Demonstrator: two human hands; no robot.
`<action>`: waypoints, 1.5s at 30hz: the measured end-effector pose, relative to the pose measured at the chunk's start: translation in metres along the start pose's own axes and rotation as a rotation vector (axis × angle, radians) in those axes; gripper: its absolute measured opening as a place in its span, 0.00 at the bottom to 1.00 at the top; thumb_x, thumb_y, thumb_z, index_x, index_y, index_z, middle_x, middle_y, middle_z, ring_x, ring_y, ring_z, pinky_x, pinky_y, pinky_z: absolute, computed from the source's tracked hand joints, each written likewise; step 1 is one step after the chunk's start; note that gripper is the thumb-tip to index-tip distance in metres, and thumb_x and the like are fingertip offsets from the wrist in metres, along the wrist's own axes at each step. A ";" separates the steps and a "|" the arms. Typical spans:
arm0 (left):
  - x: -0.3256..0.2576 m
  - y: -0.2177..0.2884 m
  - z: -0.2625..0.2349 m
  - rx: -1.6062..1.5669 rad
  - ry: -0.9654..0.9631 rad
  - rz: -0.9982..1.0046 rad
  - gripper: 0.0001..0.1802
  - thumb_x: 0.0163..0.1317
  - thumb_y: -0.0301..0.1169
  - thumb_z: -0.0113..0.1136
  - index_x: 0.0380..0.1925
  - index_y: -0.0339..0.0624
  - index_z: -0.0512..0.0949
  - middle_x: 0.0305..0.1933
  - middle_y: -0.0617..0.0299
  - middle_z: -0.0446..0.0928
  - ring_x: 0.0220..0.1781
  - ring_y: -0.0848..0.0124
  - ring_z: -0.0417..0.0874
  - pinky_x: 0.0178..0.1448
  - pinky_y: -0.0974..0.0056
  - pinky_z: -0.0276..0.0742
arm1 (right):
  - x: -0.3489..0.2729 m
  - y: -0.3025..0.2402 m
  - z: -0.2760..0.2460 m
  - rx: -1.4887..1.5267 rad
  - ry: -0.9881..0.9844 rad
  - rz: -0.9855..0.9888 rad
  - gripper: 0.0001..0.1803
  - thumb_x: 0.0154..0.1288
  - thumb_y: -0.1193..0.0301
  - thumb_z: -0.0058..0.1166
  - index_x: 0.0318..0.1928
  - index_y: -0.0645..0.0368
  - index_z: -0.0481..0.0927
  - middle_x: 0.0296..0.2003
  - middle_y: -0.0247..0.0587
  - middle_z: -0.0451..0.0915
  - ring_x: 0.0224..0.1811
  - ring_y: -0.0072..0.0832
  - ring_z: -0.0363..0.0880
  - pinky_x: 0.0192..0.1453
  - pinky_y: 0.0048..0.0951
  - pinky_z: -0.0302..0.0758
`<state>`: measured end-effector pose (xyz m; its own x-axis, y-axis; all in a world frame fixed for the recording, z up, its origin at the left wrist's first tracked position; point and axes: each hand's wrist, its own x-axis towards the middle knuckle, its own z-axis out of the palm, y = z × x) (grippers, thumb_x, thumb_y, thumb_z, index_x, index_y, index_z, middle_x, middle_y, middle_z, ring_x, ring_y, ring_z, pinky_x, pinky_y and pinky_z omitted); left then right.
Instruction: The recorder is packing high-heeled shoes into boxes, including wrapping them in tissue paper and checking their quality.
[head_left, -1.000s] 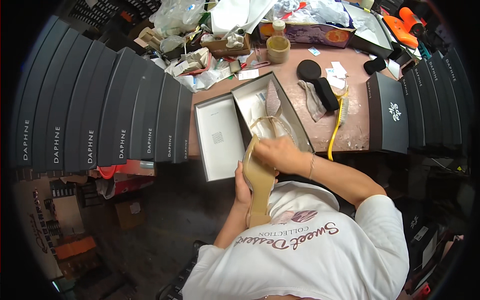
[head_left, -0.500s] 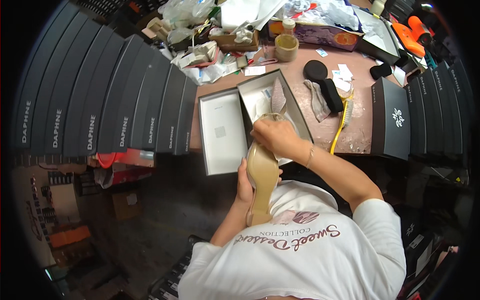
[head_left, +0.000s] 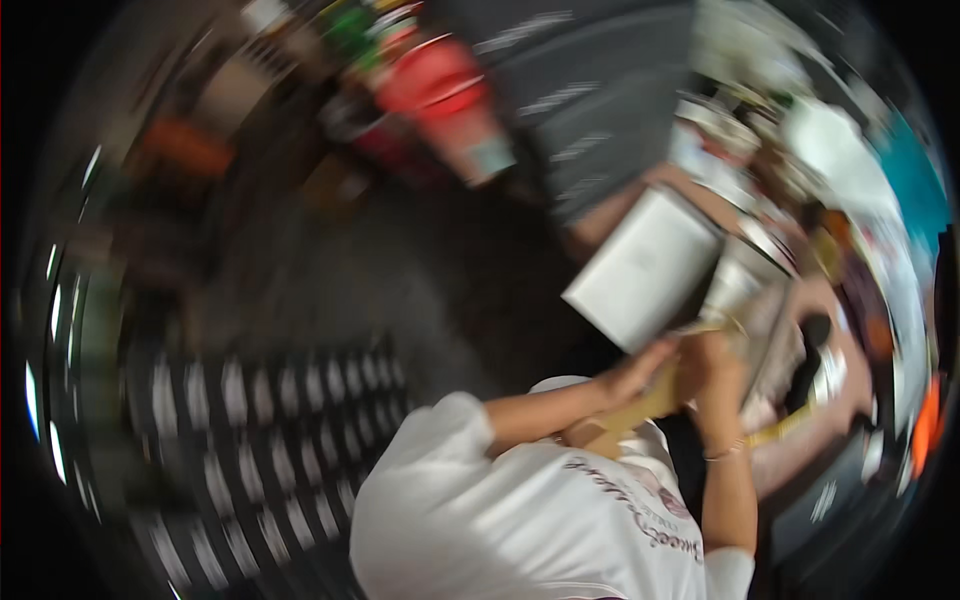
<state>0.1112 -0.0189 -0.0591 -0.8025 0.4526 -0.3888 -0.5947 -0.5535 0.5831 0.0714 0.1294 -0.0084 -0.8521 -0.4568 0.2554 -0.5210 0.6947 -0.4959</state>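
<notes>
Left hand [head_left: 640, 372]: we are grasping the shoe [head_left: 652, 404] along its side, probably to steady it.
Right hand [head_left: 712, 368]: we are laying it over the shoe's far end; blur is hiding the fingers, so we cannot tell whether they are pinching or only touching.
Shoe: it is slanting between our hands, near end pointing at our shirt [head_left: 500, 520], perhaps for bracing.
Box [head_left: 768, 335]: it is sitting open just beyond our hands, seemingly for easy reach.
Lid [head_left: 650, 265]: it is lying beside the box, jutting past the edge of the surface [head_left: 848, 385], likely for want of room.
Brush [head_left: 775, 432]: its yellow handle is lying near our right wrist, presumably handy.
</notes>
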 end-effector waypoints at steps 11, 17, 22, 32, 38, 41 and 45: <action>-0.043 0.028 0.007 -0.152 -0.073 0.264 0.28 0.71 0.51 0.40 0.59 0.41 0.66 0.56 0.62 0.71 0.55 0.77 0.72 0.60 0.67 0.70 | 0.056 -0.008 0.014 0.318 -0.051 0.001 0.04 0.63 0.76 0.50 0.36 0.64 0.74 0.25 0.51 0.75 0.27 0.47 0.76 0.36 0.41 0.73; -0.006 0.002 -0.009 -0.388 -0.092 0.372 0.26 0.70 0.51 0.43 0.56 0.42 0.69 0.50 0.63 0.74 0.49 0.78 0.75 0.54 0.69 0.74 | 0.020 -0.030 0.005 0.236 -0.201 -0.291 0.03 0.63 0.76 0.50 0.34 0.63 0.74 0.26 0.49 0.74 0.30 0.48 0.77 0.34 0.40 0.72; -0.019 0.013 -0.005 -0.288 -0.025 0.390 0.26 0.71 0.50 0.42 0.57 0.42 0.68 0.51 0.65 0.72 0.52 0.78 0.73 0.55 0.70 0.72 | 0.030 -0.026 0.009 0.235 -0.111 -0.269 0.05 0.65 0.75 0.48 0.33 0.64 0.73 0.26 0.51 0.75 0.27 0.48 0.76 0.33 0.40 0.72; -0.020 0.018 -0.010 -0.240 0.124 0.222 0.25 0.70 0.49 0.43 0.54 0.40 0.70 0.51 0.62 0.74 0.51 0.76 0.74 0.59 0.66 0.70 | 0.019 -0.041 0.008 0.039 -0.265 -0.336 0.05 0.56 0.73 0.57 0.31 0.59 0.75 0.29 0.48 0.77 0.29 0.41 0.79 0.29 0.37 0.73; -0.020 0.012 -0.006 -0.286 -0.001 0.070 0.30 0.70 0.53 0.37 0.57 0.39 0.68 0.48 0.59 0.75 0.49 0.73 0.77 0.54 0.66 0.74 | 0.040 -0.010 0.015 0.158 -0.013 -0.063 0.03 0.55 0.76 0.54 0.28 0.57 0.74 0.22 0.43 0.74 0.22 0.39 0.75 0.25 0.37 0.71; -0.023 0.023 -0.005 -0.052 0.062 0.079 0.31 0.71 0.53 0.36 0.58 0.39 0.67 0.50 0.58 0.75 0.52 0.71 0.77 0.56 0.66 0.73 | 0.002 -0.036 0.006 0.194 -0.116 -0.448 0.06 0.51 0.72 0.57 0.31 0.54 0.74 0.19 0.38 0.71 0.21 0.33 0.77 0.23 0.35 0.71; -0.026 0.019 0.002 -0.077 -0.007 -0.058 0.33 0.69 0.57 0.34 0.56 0.38 0.68 0.48 0.52 0.77 0.39 0.66 0.82 0.43 0.61 0.80 | 0.027 0.005 0.005 0.020 -0.036 -0.082 0.06 0.53 0.69 0.56 0.28 0.53 0.71 0.18 0.38 0.72 0.19 0.36 0.76 0.20 0.37 0.70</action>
<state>0.1209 -0.0394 -0.0365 -0.7666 0.4900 -0.4151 -0.6421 -0.5786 0.5029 0.0465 0.1176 -0.0079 -0.8044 -0.5311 0.2662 -0.5873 0.6436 -0.4908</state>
